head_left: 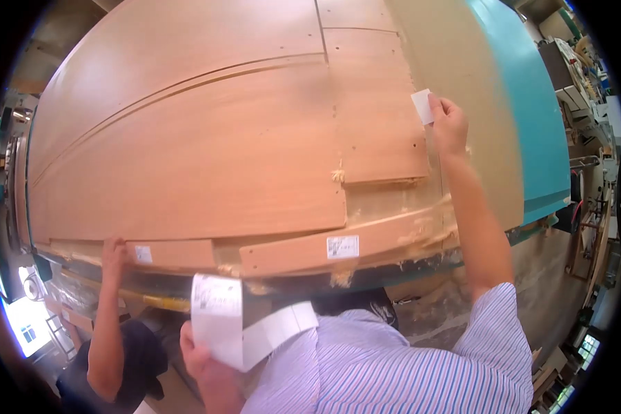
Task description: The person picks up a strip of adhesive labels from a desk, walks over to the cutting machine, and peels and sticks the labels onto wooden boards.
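Note:
My right hand (pixel 448 124) is raised over the wooden panels and pinches a small white label (pixel 422 107) between thumb and fingers. Low in front of my striped shirt, my left hand (pixel 203 366) grips a strip of labels (pixel 217 303); its upper part has printing, and its tail loops right toward my shirt. Beneath my right arm lies a narrow wooden strip (pixel 290 255) bearing a printed label (pixel 343 246). A second narrow strip (pixel 179 254) to its left carries another label (pixel 143 254). Large wood-toned panels (pixel 207 152) spread across the work surface.
At the left, a co-worker in dark clothing (pixel 141 352) has a hand (pixel 114 255) at the near panel edge. Sawdust and shavings (pixel 421 231) lie along the front and between panels. A teal surface (pixel 531 124) borders the right, with shop clutter (pixel 576 90) beyond.

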### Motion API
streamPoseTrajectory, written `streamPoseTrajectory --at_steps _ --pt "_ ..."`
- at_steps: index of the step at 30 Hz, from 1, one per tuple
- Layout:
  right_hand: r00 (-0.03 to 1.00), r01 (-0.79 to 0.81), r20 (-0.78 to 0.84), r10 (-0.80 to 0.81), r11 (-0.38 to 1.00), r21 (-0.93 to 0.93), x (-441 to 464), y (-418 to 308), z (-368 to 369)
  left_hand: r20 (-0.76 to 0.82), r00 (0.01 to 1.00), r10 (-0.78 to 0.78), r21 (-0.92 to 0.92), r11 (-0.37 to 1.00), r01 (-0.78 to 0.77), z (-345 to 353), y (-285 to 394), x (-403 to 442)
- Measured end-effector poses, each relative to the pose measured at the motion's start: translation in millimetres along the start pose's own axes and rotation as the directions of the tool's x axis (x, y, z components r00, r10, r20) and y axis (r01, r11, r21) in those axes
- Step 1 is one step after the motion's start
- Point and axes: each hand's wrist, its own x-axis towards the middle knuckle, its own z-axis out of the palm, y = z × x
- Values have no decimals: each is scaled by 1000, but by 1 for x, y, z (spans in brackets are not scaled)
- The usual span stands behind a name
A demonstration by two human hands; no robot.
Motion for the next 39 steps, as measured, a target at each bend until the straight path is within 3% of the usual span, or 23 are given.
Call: streamPoseTrajectory --at_steps 1,2,4,6,9,11,14,17,21,23,24,25,27,29,30,32,33,36,38,39 --pt "1000 20 5 -20 1000 9 10 2 4 -101 994 -48 122 991 61 11 2 -4" --pt "999 45 5 -45 999 18 21 3 8 -222 975 -22 123 991 51 28 -3 -2" --pt "991 133 6 -133 990 -39 41 3 13 -213 977 -8 89 996 27 13 -13 1" --pt "978 207 10 -207 974 -97 53 -2 17 -227 959 -168 219 951 218 13 -5 -7" --pt "927 370 26 -375 899 -235 68 -9 27 -341 922 -184 272 920 284 47 -2 -1" --pt "822 546 78 -564 744 -385 77 -18 35 -353 920 -171 247 931 268 66 -3 4" --pt "512 809 332 -792 314 -497 73 -23 51 -366 919 -146 207 950 234 87 1 3" --pt "319 925 453 -832 169 -340 49 -22 64 -345 934 -88 146 978 146 89 1 7" --pt "353 929 428 -832 255 -270 30 -19 64 -264 964 18 -39 999 -29 70 -9 10" --pt "392 915 419 -819 300 -269 23 -23 62 -215 976 -14 11 1000 17 78 -2 12" --pt "490 870 446 -749 393 -296 24 -25 59 -200 979 -35 41 998 44 82 3 13" --pt "579 815 477 -662 486 -315 27 -26 56 -87 996 -16 17 1000 17 61 -2 14" --pt "479 839 313 -820 324 -436 51 -39 60 -82 997 -3 -159 987 -10 55 -3 16" --pt "631 744 218 -745 502 -440 51 -66 73 -9 1000 3 -266 964 -5 34 -8 14" --pt "627 758 368 -686 430 -489 42 -52 87 -63 998 23 -307 951 -41 41 -7 15" --pt "605 779 607 -516 226 -584 33 -15 107 -13 1000 5 -282 960 -9 39 -1 17" --pt "653 757 670 -353 339 -559 37 -19 106 3 1000 20 -339 941 -18 41 1 17" --pt "637 755 525 -564 319 -573 6 -37 106 139 990 13 -424 904 47 27 11 7" --pt "678 735 445 -586 562 -379 -67 -88 91 218 976 28 -453 888 76 19 15 8" --pt "718 540 482 -503 838 70 -118 -123 79 232 972 33 -468 880 83 17 17 7"
